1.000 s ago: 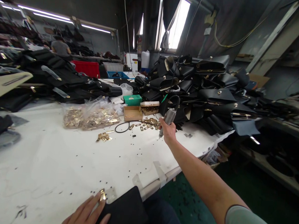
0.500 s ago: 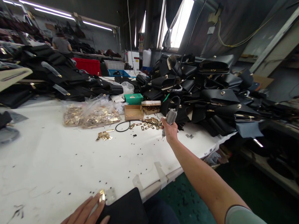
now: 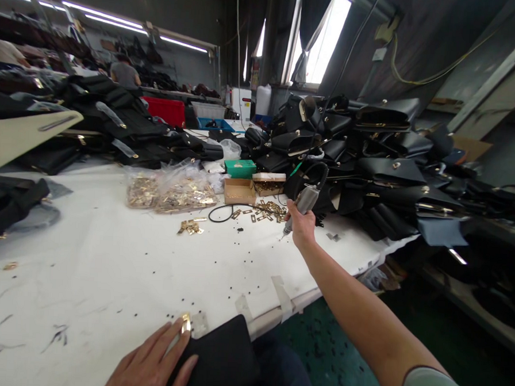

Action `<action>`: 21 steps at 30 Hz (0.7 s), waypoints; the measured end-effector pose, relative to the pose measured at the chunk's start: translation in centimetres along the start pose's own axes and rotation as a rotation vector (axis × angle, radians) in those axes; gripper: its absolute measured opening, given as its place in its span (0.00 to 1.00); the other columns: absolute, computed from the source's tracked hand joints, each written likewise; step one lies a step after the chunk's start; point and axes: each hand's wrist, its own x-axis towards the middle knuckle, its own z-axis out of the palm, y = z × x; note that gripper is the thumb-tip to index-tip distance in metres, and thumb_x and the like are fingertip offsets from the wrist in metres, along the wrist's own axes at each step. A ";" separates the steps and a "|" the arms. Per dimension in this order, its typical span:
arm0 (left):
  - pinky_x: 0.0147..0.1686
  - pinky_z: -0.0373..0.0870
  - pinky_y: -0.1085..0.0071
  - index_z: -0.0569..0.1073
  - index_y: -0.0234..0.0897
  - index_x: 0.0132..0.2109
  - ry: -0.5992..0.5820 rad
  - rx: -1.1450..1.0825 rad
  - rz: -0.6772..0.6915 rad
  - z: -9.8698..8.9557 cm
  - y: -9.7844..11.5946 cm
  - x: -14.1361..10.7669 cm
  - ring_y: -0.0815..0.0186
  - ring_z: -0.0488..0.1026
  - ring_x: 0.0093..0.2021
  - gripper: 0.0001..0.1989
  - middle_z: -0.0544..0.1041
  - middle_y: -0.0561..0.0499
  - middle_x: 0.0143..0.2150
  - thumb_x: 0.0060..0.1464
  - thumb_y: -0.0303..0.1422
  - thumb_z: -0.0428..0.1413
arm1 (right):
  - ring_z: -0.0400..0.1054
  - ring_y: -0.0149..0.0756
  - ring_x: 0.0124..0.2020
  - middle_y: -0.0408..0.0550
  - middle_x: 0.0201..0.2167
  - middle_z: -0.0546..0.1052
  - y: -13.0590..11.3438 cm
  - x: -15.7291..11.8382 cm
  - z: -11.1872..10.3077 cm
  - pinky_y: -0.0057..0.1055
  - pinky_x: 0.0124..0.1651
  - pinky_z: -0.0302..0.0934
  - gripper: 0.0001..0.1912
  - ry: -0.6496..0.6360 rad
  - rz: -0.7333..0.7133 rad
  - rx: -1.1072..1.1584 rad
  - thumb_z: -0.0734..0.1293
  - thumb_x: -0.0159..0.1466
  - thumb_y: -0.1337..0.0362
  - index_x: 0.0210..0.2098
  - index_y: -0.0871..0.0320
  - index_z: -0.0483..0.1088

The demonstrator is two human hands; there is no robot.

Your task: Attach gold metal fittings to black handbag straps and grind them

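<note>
My right hand [image 3: 304,225] is wrapped round a grey power screwdriver [image 3: 308,199], whose tip points down at the white table [image 3: 107,254] beside a pile of gold metal plates [image 3: 269,210]. At the near edge my left hand [image 3: 158,355] rests on a black leather piece [image 3: 220,358], its fingertips against a shiny gold plate [image 3: 185,323]. Those fingers lie extended, with the thumb apart on the leather. Part of this hand is cut off by the lower frame edge.
Clear bags of gold parts [image 3: 188,189], an open cardboard box [image 3: 239,192] and a green box [image 3: 240,168] stand mid-table. Black bags [image 3: 383,171] are heaped at the right and left. Small dark bits dot the tabletop. A person [image 3: 125,74] is in the background.
The view has shifted left, so things appear farther right. The screwdriver in my right hand is more tilted. My left hand stays on the leather and gold plate.
</note>
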 end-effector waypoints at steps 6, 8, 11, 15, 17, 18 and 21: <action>0.47 0.75 0.58 0.79 0.42 0.53 -0.013 -0.024 -0.072 -3.2 2.1 1.8 0.53 0.77 0.55 0.18 0.78 0.47 0.58 0.64 0.44 0.52 | 0.63 0.29 0.19 0.37 0.18 0.68 -1.8 -5.0 2.6 0.28 0.22 0.62 0.24 -0.167 0.092 0.210 0.78 0.52 0.47 0.29 0.56 0.65; 0.46 0.75 0.58 0.78 0.41 0.54 -0.057 -0.041 -0.112 -4.1 2.7 2.2 0.53 0.77 0.55 0.16 0.78 0.46 0.58 0.65 0.40 0.52 | 0.63 0.29 0.20 0.37 0.20 0.68 -2.2 -7.8 3.5 0.27 0.24 0.63 0.22 -0.260 0.158 0.272 0.78 0.53 0.49 0.31 0.56 0.66; 0.48 0.74 0.57 0.78 0.41 0.53 -0.125 -0.079 -0.177 -5.0 3.4 2.6 0.53 0.75 0.56 0.14 0.78 0.46 0.58 0.67 0.35 0.51 | 0.63 0.27 0.21 0.37 0.21 0.67 -2.5 -12.6 4.6 0.26 0.26 0.64 0.20 -0.393 0.282 0.327 0.77 0.56 0.51 0.32 0.56 0.66; 0.50 0.71 0.54 0.77 0.40 0.53 -0.195 -0.149 -0.257 -5.5 3.8 2.5 0.53 0.73 0.58 0.13 0.78 0.46 0.59 0.66 0.35 0.53 | 0.63 0.27 0.21 0.37 0.21 0.67 -2.3 -18.6 5.8 0.26 0.26 0.64 0.20 -0.526 0.412 0.319 0.76 0.57 0.51 0.31 0.57 0.66; 0.51 0.70 0.53 0.77 0.41 0.53 -0.219 -0.184 -0.288 -5.6 3.8 2.4 0.53 0.71 0.59 0.13 0.77 0.47 0.59 0.66 0.37 0.54 | 0.64 0.28 0.21 0.38 0.21 0.67 -2.1 -20.8 6.4 0.26 0.26 0.63 0.20 -0.571 0.443 0.305 0.76 0.57 0.51 0.30 0.57 0.66; 0.51 0.70 0.53 0.76 0.41 0.53 -0.225 -0.196 -0.297 -5.6 3.8 2.3 0.53 0.71 0.59 0.13 0.77 0.48 0.59 0.66 0.38 0.55 | 0.64 0.28 0.21 0.38 0.21 0.68 -2.0 -21.7 6.7 0.26 0.26 0.63 0.20 -0.586 0.451 0.296 0.76 0.57 0.51 0.30 0.57 0.66; 0.51 0.69 0.53 0.76 0.43 0.53 -0.231 -0.211 -0.309 -5.7 3.8 2.2 0.54 0.70 0.59 0.13 0.77 0.48 0.59 0.65 0.39 0.55 | 0.63 0.28 0.21 0.39 0.20 0.69 -1.8 -23.3 7.2 0.26 0.25 0.62 0.20 -0.616 0.467 0.270 0.76 0.57 0.50 0.29 0.57 0.67</action>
